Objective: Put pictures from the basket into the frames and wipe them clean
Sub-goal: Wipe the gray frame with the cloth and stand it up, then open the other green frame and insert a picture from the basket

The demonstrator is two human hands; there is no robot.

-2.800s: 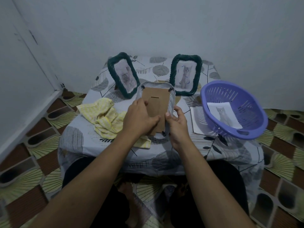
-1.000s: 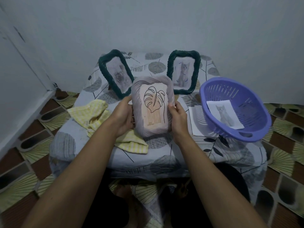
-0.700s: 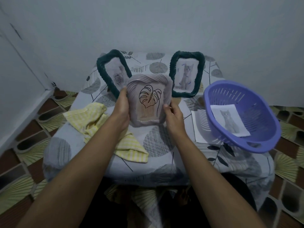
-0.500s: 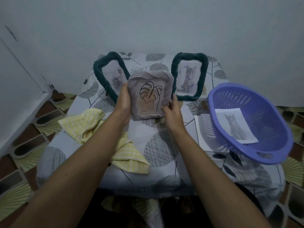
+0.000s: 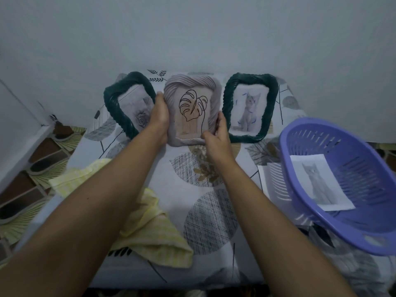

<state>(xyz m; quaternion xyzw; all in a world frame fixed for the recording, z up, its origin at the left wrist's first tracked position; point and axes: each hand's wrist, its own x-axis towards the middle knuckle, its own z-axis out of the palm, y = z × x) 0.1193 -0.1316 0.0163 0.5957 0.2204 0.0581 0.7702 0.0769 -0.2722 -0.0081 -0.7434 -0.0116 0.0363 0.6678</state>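
i see both hands out over the tabletop (image 5: 171,179), holding one pale ropy frame (image 5: 191,81) upright between two dark green frames at the far edge by the wall. left hand (image 5: 159,116) grips its left side, fingers curled round the edge; right hand (image 5: 218,136) grips the lower right corner, thumb on the front, fingers clamped behind. the frame shows a line drawing of a leaf (image 5: 191,108). cannot tell if its bottom edge touches the cloth-covered tabletop. left green frame (image 5: 113,106) leans, a rose picture (image 5: 140,118) in it; right green frame (image 5: 271,108) stands with a cat picture (image 5: 248,110) in it. purple basket (image 5: 364,179) sits tilted at the right, one loose cat picture (image 5: 319,183) inside, a sheet of paper (image 5: 270,181) partly under it. crumpled yellow cloth (image 5: 154,230) lies at near left, under the left forearm.
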